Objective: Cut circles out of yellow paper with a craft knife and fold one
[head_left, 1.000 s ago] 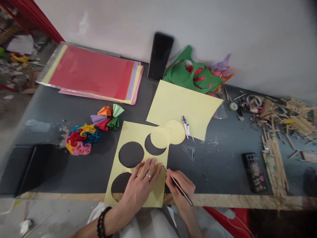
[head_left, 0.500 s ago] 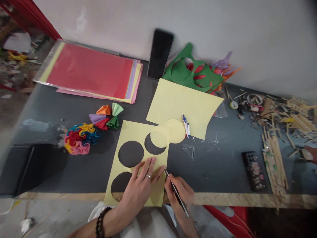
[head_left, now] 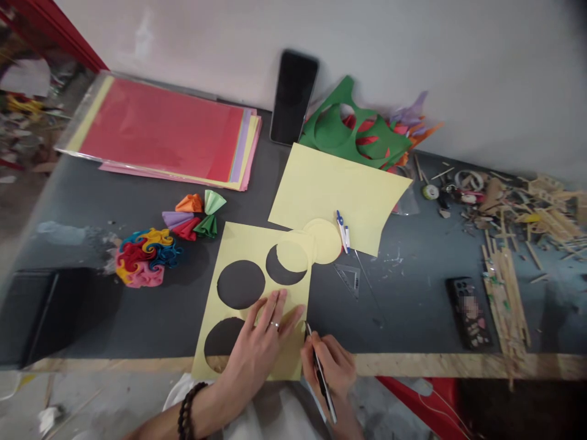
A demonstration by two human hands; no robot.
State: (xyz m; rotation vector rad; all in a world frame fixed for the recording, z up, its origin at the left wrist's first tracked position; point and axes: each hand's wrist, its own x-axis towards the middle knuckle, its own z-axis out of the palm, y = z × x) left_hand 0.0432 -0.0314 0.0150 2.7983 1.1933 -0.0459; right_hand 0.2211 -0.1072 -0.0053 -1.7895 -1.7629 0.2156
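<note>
My left hand (head_left: 261,342) lies flat, fingers spread, on a pale yellow sheet (head_left: 257,244) with three round holes cut in it, at the table's near edge. My right hand (head_left: 332,370) grips a thin dark knife-like tool (head_left: 318,370) like a pen; its tip touches the sheet's right edge beside my left fingertips. Loose yellow paper discs (head_left: 321,241) lie at the sheet's far right corner, partly on a second yellow sheet (head_left: 330,189). A small blue and white compass (head_left: 342,231) rests on that sheet.
A stack of coloured paper (head_left: 160,131) lies far left. A black phone (head_left: 293,95) leans on the wall beside green paper offcuts (head_left: 358,131). Folded paper cones (head_left: 195,217) and a multicoloured paper flower (head_left: 140,256) sit left. A clear set square (head_left: 349,278), another phone (head_left: 468,311) and wooden sticks (head_left: 504,293) lie right.
My right hand has drawn the tool toward me along the sheet's right edge, and its handle has swung more upright. My left hand has stayed flat on the sheet.
</note>
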